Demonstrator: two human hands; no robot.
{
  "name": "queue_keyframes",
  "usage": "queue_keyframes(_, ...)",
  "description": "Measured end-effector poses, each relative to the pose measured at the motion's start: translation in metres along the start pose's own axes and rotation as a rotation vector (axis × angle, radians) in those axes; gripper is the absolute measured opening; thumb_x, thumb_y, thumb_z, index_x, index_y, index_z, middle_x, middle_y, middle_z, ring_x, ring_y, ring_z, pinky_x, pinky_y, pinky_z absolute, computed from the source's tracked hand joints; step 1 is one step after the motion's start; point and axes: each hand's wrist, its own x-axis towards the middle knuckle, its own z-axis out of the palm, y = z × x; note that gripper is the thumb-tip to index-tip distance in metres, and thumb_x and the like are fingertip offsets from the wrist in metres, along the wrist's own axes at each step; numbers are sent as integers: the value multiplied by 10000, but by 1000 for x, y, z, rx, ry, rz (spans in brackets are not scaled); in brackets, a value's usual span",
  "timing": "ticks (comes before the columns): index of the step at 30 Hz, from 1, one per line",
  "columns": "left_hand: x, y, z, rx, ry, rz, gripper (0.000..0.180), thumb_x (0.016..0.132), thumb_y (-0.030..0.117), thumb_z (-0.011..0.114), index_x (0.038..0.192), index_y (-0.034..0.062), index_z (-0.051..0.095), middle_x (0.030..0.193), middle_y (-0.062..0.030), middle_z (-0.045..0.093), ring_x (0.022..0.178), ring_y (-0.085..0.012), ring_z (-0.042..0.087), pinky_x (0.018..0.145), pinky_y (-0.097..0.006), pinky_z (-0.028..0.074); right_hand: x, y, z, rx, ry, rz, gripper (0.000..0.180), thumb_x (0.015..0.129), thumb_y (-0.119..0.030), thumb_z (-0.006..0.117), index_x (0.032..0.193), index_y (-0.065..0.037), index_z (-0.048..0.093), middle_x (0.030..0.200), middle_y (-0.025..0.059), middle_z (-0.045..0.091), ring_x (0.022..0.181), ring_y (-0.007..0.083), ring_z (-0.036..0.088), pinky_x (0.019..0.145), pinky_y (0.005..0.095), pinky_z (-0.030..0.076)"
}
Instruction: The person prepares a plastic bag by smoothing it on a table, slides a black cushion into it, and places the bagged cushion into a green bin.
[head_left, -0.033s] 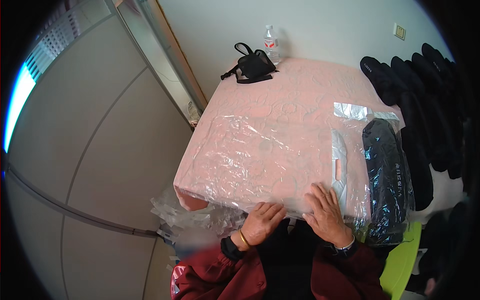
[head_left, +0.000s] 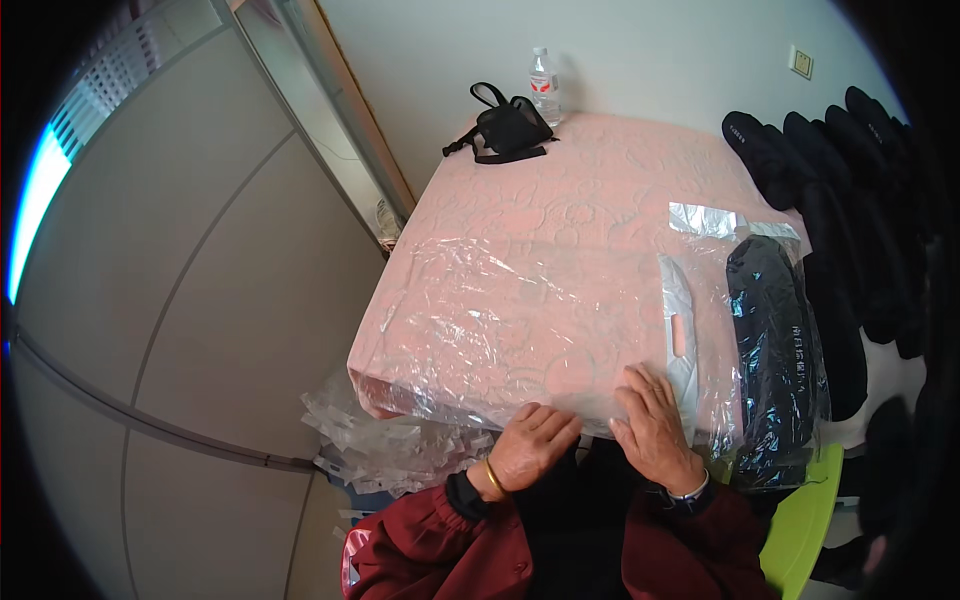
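While the left hand (head_left: 530, 446) curls, any pinch hidden, and the right hand (head_left: 655, 432) lies spread on clear plastic (head_left: 490, 340), a pink-covered table (head_left: 620, 165) stretches beyond toward the wall (head_left: 680, 60).

The right hand (head_left: 657, 430) hides part of the clear bag (head_left: 510, 325) beneath.
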Motion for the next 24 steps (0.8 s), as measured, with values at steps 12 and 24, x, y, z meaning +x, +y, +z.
queue_keyframes(12, 32, -28, -9, 24, -15, -115, 885, 938, 642, 504, 1516, -14, 360, 1579, -246, 334, 1466, -407, 325, 1184, -580, 227, 31, 2, 17, -226, -42, 74, 795, 901, -378, 671, 1521, 1, 347, 1590, 271, 265, 1496, 424, 224, 1205, 588, 147)
queue_keyframes(24, -59, -139, -58, 243, -46, -517, 1083, 885, 802, 408, 1512, -77, 321, 1581, -285, 311, 1481, -435, 276, 1199, -575, 171, 11, 55, -2, -234, 39, 269, 860, 928, -458, 643, 1517, 71, 306, 1609, 275, 241, 1508, 404, 216, 1212, 533, 187)
